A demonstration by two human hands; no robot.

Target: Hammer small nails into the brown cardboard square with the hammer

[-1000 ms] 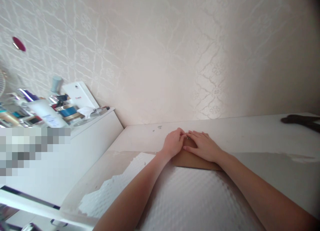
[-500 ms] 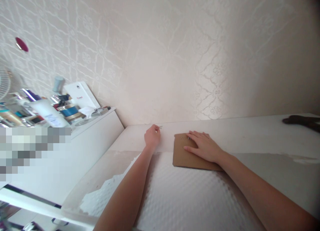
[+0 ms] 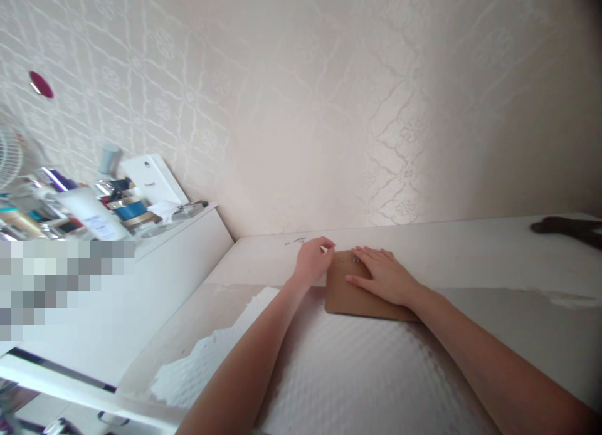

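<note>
A brown piece of cardboard point(image 3: 345, 291) lies on the white table, with a row of tiny holes near its far edge. My right hand point(image 3: 383, 275) rests flat on it, fingers spread; a small shiny metal piece point(image 3: 355, 259) shows beside the fingertips. At the cardboard's left far corner is my left hand point(image 3: 316, 257), thumb and fingertips pinched together. Whatever they hold is too small to make out. Several small metal bits point(image 3: 297, 240) lie on the table near the wall, just beyond my left hand.
White textured padding point(image 3: 329, 372) covers the near part of the table. On the left, a white cabinet point(image 3: 141, 284) carries bottles, a white tube point(image 3: 96, 212) and a white box point(image 3: 155, 179). A dark object point(image 3: 559, 227) lies at the far right. Patterned wall stands behind.
My left hand has moved right, from the small metal bits by the wall to the cardboard's left corner. My right hand and the cardboard have stayed in place.
</note>
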